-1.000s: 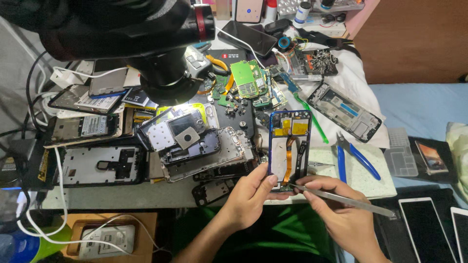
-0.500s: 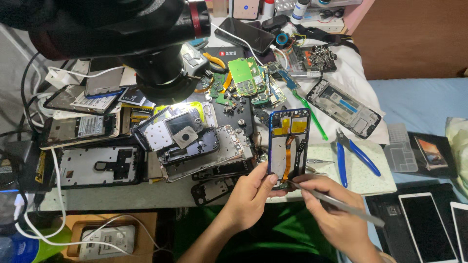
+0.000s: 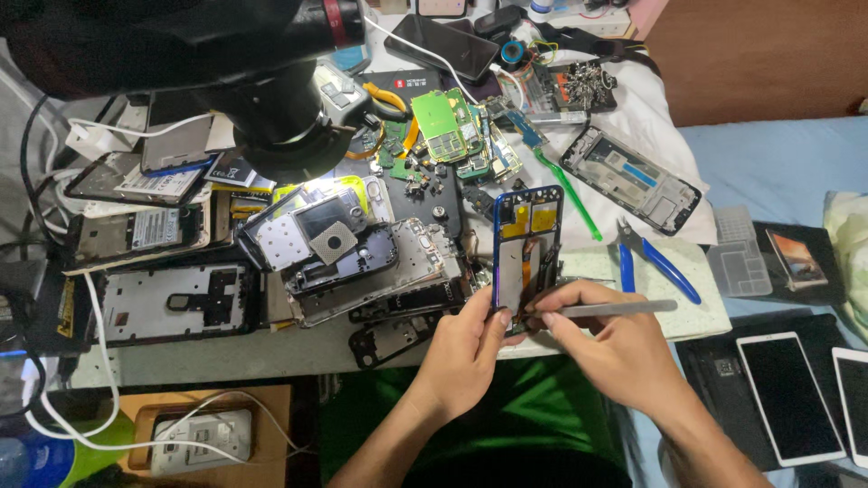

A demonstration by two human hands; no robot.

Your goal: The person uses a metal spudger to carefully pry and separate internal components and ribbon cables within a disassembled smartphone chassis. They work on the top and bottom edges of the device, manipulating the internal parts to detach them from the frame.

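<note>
My left hand [image 3: 463,351] grips the lower end of an opened blue phone frame [image 3: 527,244], holding it nearly upright above the table's front edge. Yellow and orange parts show inside the frame. My right hand [image 3: 615,348] pinches a pair of metal tweezers [image 3: 608,309], which lie almost level with the tips at the frame's bottom end, between my two thumbs. The tweezers' far end points right.
A pile of stripped phone frames and backs [image 3: 353,258] fills the table's left and middle. Green circuit boards [image 3: 448,126], a green brush [image 3: 570,192], blue-handled cutters [image 3: 655,262] and another frame [image 3: 630,179] lie behind. A black microscope head [image 3: 271,108] overhangs at the left. White tablets [image 3: 788,396] rest at the right.
The blue frame has tipped more upright and come closer. My right hand has brought the tweezers' tips in to the frame's bottom end and levelled them.
</note>
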